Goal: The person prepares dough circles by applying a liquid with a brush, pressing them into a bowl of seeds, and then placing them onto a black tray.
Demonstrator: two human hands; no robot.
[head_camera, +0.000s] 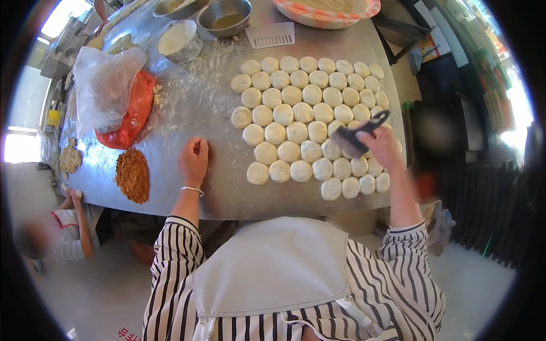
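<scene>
My right hand point(381, 144) grips a flat brush with a black handle point(362, 133). Its bristles point(346, 145) are over the right part of a block of round, flattened dough pieces point(302, 113), set in close rows on the metal table point(226, 187). Some pieces behind the brush and my hand are hidden. To the left of the dough, my left hand point(193, 160) rests on the table with its fingers curled in and nothing visible in them. Further left lies a heap of reddish-brown crumbly filling point(132, 175).
A clear plastic bag point(106, 87) lies over a red bag point(135, 115). Along the back stand a tub of flour point(179, 41), a steel bowl with liquid point(225, 19), a slotted white scraper point(273, 35) and a large basin point(326, 13). At far left, another person point(70, 232) handles dough.
</scene>
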